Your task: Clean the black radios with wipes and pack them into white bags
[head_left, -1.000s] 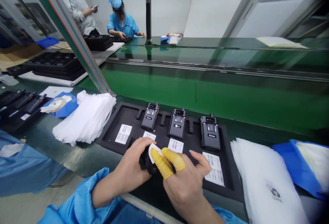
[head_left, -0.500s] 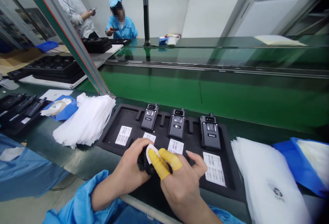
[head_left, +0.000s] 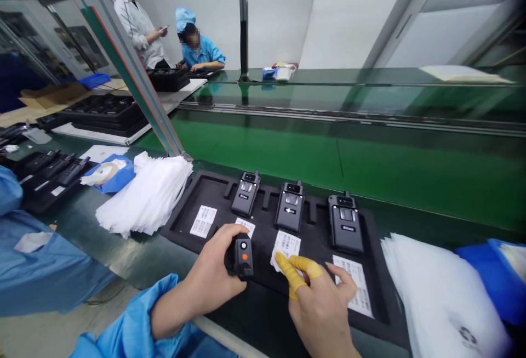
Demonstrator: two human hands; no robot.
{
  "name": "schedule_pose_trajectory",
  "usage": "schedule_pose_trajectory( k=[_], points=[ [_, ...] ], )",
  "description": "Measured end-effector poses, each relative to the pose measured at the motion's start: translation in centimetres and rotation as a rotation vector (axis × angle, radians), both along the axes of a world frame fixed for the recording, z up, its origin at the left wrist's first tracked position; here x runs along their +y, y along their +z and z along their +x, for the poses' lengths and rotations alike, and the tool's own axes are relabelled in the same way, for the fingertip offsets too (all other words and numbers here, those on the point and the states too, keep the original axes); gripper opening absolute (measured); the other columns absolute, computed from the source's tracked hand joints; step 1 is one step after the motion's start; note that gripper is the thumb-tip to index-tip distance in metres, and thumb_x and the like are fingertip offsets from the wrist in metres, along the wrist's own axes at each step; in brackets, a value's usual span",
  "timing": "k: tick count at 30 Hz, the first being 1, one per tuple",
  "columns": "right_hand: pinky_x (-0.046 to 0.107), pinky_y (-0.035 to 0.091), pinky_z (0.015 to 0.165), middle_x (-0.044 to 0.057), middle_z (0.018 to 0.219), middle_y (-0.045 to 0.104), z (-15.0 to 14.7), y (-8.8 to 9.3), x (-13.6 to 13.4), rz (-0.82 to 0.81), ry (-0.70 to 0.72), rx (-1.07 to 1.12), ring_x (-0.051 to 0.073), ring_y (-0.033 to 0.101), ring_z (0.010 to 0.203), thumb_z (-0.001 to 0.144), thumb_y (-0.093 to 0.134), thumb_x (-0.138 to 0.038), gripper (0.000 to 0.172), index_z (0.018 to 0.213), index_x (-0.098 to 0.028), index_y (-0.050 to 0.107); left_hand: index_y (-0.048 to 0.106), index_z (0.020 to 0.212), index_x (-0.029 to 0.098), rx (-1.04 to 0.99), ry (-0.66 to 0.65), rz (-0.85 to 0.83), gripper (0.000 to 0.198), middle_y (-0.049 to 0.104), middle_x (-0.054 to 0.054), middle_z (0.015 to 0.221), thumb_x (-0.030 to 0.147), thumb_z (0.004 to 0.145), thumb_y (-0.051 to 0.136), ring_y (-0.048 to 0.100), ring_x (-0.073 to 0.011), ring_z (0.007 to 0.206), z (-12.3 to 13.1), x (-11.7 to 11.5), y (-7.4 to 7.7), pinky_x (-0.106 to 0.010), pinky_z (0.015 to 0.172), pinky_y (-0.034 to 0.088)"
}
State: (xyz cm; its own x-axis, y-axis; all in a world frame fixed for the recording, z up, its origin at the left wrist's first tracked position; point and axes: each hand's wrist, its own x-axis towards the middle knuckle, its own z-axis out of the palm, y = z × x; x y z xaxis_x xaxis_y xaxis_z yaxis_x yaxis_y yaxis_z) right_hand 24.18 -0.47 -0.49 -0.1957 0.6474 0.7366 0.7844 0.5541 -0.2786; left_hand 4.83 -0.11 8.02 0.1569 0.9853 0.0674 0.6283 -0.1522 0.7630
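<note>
A black plastic handheld radio [head_left: 245,266] with an orange button is clamped between the thumb and fingers of the left hand [head_left: 209,273]. A small white pad [head_left: 275,262] is pinched under the yellow finger cots [head_left: 310,266] of the right hand [head_left: 322,297] — its outline is partly merged with a white printed label sheet [head_left: 290,242] behind. A narrow gap is left between the two hands, both held over the near side of a black foam tray [head_left: 211,193]; past its far edge, beyond the fingers, a green belt [head_left: 263,144] is seen. "Riton" is printed on three black rectangular radios [head_left: 345,229] beyond the fingertips — partly obscured on the middle one. Right of the fingers, a recycling mark is borne by stacked translucent white sheets [head_left: 435,287].
</note>
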Motion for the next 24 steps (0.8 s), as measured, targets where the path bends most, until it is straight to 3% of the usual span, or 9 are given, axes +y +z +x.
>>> schedule_pose_trajectory(
  k=[3, 9, 12, 16, 24],
  points=[
    [0.040, 0.028, 0.088, 0.001, 0.085, 0.063, 0.0, 0.3, 0.2, -0.010, -0.005, 0.013, 0.011, 0.058, 0.074, 0.078, 0.046, -0.005, 0.031, 0.094, -0.023, 0.066, 0.046, 0.112, 0.024, -0.008, -0.020, 0.014, 0.064, 0.054, -0.003, 0.111, -0.001, 0.053, 0.052, 0.055, -0.0187, 0.099, -0.1, 0.0, -0.1, -0.030, 0.086, 0.044],
    [0.038, 0.026, 0.088, -0.002, 0.080, 0.065, -2.2, 4.0, 0.4, -0.006, -0.051, 0.178, 0.010, 0.055, 0.067, 0.082, 0.040, -0.002, 0.037, 0.091, -0.026, 0.066, 0.047, 0.111, 0.024, 0.001, -0.052, 0.077, 0.060, 0.056, -0.004, 0.111, 0.001, 0.055, 0.052, 0.057, -0.0207, 0.099, 0.0, 0.0, -0.3, -0.033, 0.086, 0.046],
    [0.037, 0.025, 0.089, -0.004, 0.078, 0.066, -3.6, 5.0, 0.3, 0.029, 0.013, 0.182, 0.009, 0.055, 0.067, 0.084, 0.043, -0.004, 0.034, 0.088, -0.028, 0.067, 0.046, 0.111, 0.023, 0.004, -0.064, 0.079, 0.059, 0.056, -0.005, 0.112, 0.002, 0.057, 0.055, 0.057, -0.0211, 0.101, 0.0, 0.1, -0.3, -0.034, 0.088, 0.046],
    [0.038, 0.025, 0.091, -0.002, 0.084, 0.067, -3.9, 4.9, 0.1, 0.085, 0.080, 0.124, 0.010, 0.056, 0.073, 0.087, 0.039, -0.007, 0.034, 0.088, -0.027, 0.067, 0.046, 0.111, 0.023, 0.005, -0.077, 0.097, 0.058, 0.056, -0.005, 0.113, 0.002, 0.059, 0.058, 0.057, -0.0214, 0.103, 0.0, 0.0, -0.3, -0.034, 0.090, 0.045],
    [0.038, 0.028, 0.086, -0.001, 0.079, 0.065, -1.9, 4.0, 0.8, 0.010, -0.073, 0.141, 0.010, 0.055, 0.068, 0.083, 0.042, -0.004, 0.032, 0.083, -0.024, 0.066, 0.046, 0.111, 0.024, 0.024, -0.073, 0.110, 0.060, 0.055, -0.004, 0.112, -0.002, 0.057, 0.051, 0.056, -0.0202, 0.104, 0.0, -0.1, -0.3, -0.032, 0.089, 0.046]
  ],
)
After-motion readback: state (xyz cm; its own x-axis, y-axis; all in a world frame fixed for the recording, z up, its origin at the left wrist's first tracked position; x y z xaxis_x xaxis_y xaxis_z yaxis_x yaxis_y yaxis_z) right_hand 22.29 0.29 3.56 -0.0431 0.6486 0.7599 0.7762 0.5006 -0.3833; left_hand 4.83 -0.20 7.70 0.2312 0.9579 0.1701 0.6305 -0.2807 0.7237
